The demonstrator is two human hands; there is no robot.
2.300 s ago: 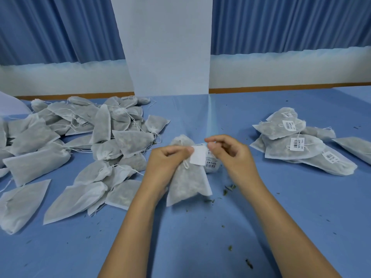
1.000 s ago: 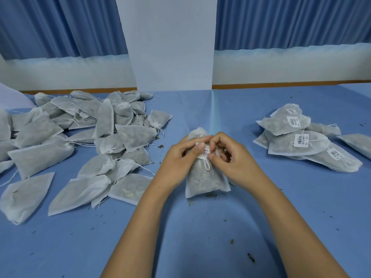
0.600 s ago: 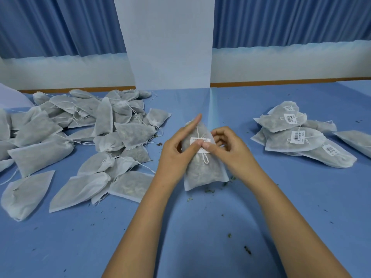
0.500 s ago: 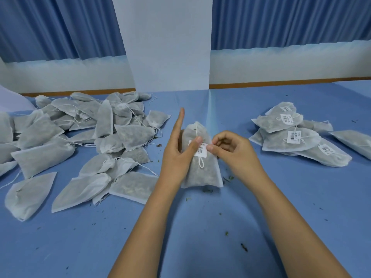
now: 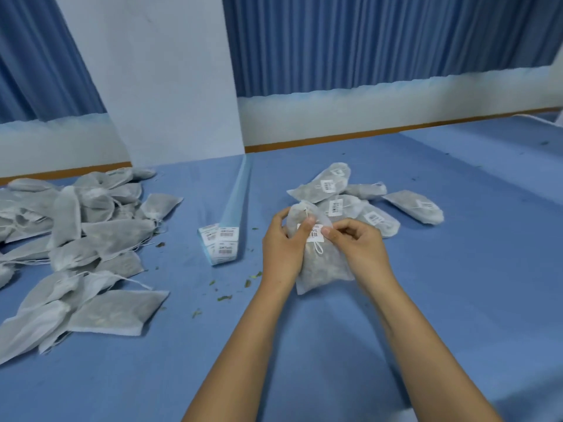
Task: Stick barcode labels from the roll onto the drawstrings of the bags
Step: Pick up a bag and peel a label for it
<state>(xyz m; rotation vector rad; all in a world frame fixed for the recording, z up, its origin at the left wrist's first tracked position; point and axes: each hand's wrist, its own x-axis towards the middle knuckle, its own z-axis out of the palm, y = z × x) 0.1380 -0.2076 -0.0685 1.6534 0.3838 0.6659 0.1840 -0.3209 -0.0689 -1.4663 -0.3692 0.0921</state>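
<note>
At centre frame, the left hand (image 5: 281, 248) gripped a mesh bag (image 5: 323, 269) while the right hand (image 5: 358, 248) pinched the barcode label (image 5: 315, 234) on its drawstring (image 5: 318, 248) (print too blurred to read). A label strip (image 5: 221, 242) lay left of centre, unlabelled bags (image 5: 76, 233) far left, labelled bags (image 5: 365, 205) just above the hands.

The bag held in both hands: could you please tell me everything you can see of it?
The bag is a small pouch of thin, whitish-grey fabric, with dark loose filling showing through. A white drawstring gathers its neck, its loop hanging down the front. A white barcode label sits at the neck. It is held roughly upright over the blue table. The left hand grips its neck; the right hand pinches the label.
</note>
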